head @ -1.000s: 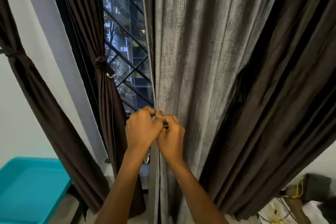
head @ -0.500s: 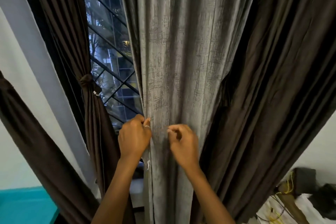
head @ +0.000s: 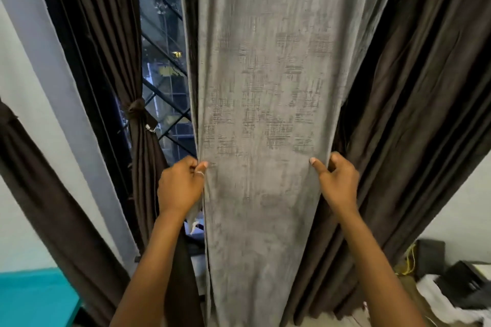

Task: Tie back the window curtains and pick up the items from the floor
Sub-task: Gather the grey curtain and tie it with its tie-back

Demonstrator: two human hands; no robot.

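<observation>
Two brown curtains on the left look sorted already. The far-left brown curtain (head: pixel 53 194) hangs slanted over a teal surface (head: pixel 34 297) (bed or bench, honestly can't tell from this corner), and the tied brown curtain (head: pixel 143 167) beside the window grille (head: pixel 164 74) is cinched with a knot (head: pixel 136 109). Next over, the left hand (head: pixel 180 186) is clenched round the left edge of the grey curtain (head: pixel 265 114), thumb on the front and fingers tucked behind. The panel hangs straight down in the middle, spread flat between both hands. The right hand (head: pixel 337 183) is pinching its right edge the same way, right up against the right brown curtain (head: pixel 411 114). So my guess is that this one is about to be bunched up for tying. What could go wrong: the panel is wide and looks slippery, so if the hands come together unevenly a fold could slide out and the bundle would sag. The right hand could also scoop in a pleat of the brown fabric, since the two are touching there. I don't see any tie-back for it either. Bottom right, the floor items (head: pixel 451 289) and a yellow cable (head: pixel 410 260) are near the person's side, so a sideways step could snag them.
</observation>
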